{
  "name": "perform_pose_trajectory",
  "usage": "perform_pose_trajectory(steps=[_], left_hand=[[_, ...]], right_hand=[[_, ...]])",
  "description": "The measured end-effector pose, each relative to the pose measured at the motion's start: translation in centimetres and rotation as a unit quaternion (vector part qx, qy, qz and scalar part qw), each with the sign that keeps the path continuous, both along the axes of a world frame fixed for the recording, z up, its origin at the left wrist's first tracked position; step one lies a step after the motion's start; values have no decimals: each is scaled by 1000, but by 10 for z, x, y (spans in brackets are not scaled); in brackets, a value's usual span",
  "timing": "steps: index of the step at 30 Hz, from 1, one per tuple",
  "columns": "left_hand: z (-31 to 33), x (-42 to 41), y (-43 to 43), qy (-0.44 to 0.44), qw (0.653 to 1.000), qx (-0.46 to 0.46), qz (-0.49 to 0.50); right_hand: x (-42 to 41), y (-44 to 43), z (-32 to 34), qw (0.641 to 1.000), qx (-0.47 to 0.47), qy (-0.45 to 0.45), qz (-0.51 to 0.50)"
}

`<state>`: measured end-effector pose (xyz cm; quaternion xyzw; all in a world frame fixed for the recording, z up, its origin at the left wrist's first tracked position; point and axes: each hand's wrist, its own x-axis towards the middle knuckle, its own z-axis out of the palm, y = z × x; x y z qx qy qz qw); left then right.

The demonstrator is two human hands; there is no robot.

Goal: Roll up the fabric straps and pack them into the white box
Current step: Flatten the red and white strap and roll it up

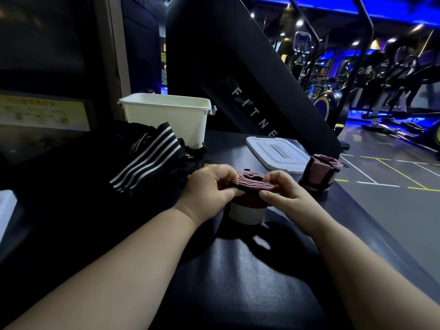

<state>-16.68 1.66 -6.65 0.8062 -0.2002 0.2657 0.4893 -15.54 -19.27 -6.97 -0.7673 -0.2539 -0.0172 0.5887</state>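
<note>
Judging from the layout, the task is reckoned early: a coiled pink strap [250,182] is gripped by fingers of the left hand [209,186] and right hand [285,190] over the middle of the platform [238,282], a rolled strap [320,171] is left at its right edge, and striped straps [147,158] are left unrolled beside the white box [166,115].

Both bare forearms are reaching forward from the lower corners of the view and converging toward the middle. The left forearm [123,265] is angling up to the right, and the right forearm [357,263] is angling up to the left. The left hand [209,186] is lying knuckles up, its fingers curling over one end of a pink rolled strap [250,181] and its thumb pressing on the near side. The right hand [283,189] is pinching the other end, thumb in front and fingers curling behind. The hands are sitting level, close but apart.
</note>
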Motion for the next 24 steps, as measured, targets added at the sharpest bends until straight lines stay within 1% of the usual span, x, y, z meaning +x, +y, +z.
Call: perform_pose_trajectory(steps=[5,8,10,13,16,19,22,24], left_hand=[[-2,-6,-8,-39,999,13,31],[-5,-7,-15,-59,995,43,62],[-5,-6,-17,-43,995,49,71],[-4,-6,-14,-1,998,29,59],[-1,-8,-7,86,996,-26,-8],[-1,-8,-2,175,974,-119,-83],[-3,-6,-1,228,938,-219,-139],[-4,-4,-4,232,931,-243,-146]], right_hand=[[-1,-1,-2,1000,21,1,14],[-1,-2,-4,1000,24,7,-4],[1,0,-5,999,21,4,-31],[2,3,-7,998,30,7,-49],[2,3,-8,998,26,13,-57],[3,3,-9,998,22,19,-57],[2,3,-9,998,32,23,-54],[1,2,-10,998,40,26,-49]])
